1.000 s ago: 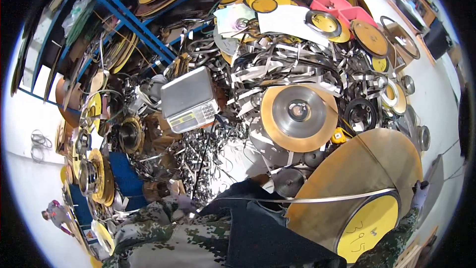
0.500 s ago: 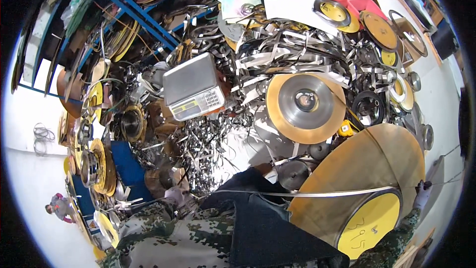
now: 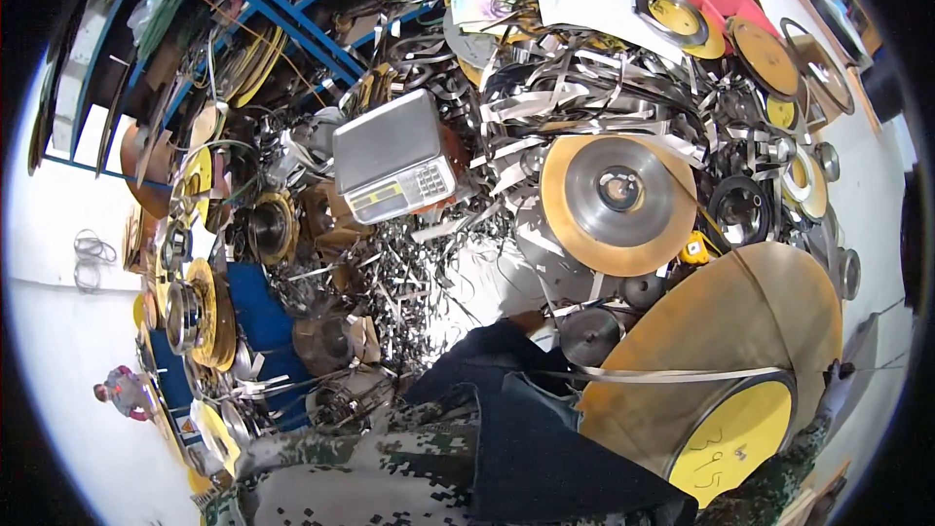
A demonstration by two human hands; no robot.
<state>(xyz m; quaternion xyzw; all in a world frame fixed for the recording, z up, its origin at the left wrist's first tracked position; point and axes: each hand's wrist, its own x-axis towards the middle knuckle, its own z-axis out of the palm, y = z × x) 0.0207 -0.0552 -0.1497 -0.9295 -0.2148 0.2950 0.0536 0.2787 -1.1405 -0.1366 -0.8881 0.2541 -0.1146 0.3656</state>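
A big brass-coloured disc reel [image 3: 721,331] with a yellow round label leans against my lap at the lower right. A thin metal strip [image 3: 672,373] lies across its face. My right hand [image 3: 836,377], in a dark glove, grips the disc's right rim, with its camouflage sleeve below. My left hand [image 3: 531,321] is almost hidden by its dark oversleeve; only a tip shows beside a small dark reel [image 3: 587,333] at the disc's left edge. Whether it holds the strip is unclear.
A heap of tangled metal strip and reels fills the middle, with a gold flat reel [image 3: 618,190] and a grey weighing scale [image 3: 394,164] on it. Blue shelving [image 3: 263,10] stands at the upper left. More reels [image 3: 200,302] line the left. A distant person [image 3: 122,392] is far left.
The view has shifted a little, so the scale and the heap sit slightly higher. The big disc and both arms keep their places.
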